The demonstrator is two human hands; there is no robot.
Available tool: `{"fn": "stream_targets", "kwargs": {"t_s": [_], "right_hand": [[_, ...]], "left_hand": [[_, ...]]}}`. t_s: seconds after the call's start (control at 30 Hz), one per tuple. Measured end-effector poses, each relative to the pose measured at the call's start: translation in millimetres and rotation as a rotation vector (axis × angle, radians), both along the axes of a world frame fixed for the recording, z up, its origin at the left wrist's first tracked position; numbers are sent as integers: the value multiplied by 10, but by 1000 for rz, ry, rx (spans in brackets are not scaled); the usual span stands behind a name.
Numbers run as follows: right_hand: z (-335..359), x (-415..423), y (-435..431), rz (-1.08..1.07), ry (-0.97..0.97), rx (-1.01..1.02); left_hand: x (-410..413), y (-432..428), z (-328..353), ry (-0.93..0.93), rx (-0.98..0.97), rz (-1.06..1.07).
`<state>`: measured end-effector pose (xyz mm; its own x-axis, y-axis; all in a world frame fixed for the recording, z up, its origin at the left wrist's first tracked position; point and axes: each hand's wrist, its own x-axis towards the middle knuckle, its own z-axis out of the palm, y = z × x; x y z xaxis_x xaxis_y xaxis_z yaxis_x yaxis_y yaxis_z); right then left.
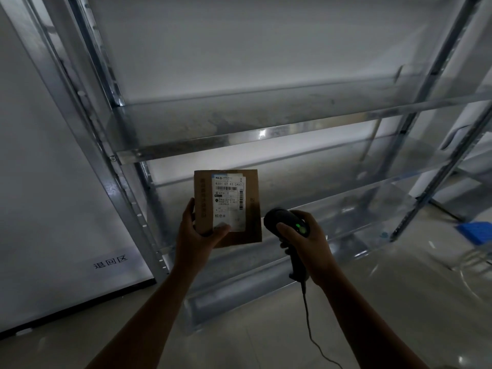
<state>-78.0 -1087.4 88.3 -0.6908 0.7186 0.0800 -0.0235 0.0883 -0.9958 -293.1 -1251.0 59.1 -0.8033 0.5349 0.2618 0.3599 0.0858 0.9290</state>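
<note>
Your left hand (pixel 198 233) grips the parcel (pixel 229 209) at its lower left corner, thumb pressed on the white label (pixel 229 201), holding it upright in front of the rack (pixel 213 145). Your right hand (pixel 306 241) is curled round the scanner (pixel 287 222), just beside the parcel's lower right edge, a green light glowing on top. Its cable (pixel 310 326) hangs down toward the floor (pixel 372 302). A blue crate (pixel 476 231) lies at far right.

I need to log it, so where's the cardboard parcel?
In the head view, just left of centre: the left hand holds the cardboard parcel up before the metal shelving, beside the scanner in the right hand.
</note>
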Motion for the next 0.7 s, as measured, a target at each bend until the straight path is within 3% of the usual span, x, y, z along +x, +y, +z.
{"fn": "stream_targets", "kwargs": {"t_s": [0.5, 0.7], "right_hand": [[33, -79, 55, 161, -34, 36], [35, -117, 28, 169, -81, 76]], "left_hand": [[-72, -35, -45, 70, -98, -54], [-208, -93, -185, 93, -230, -4]]}}
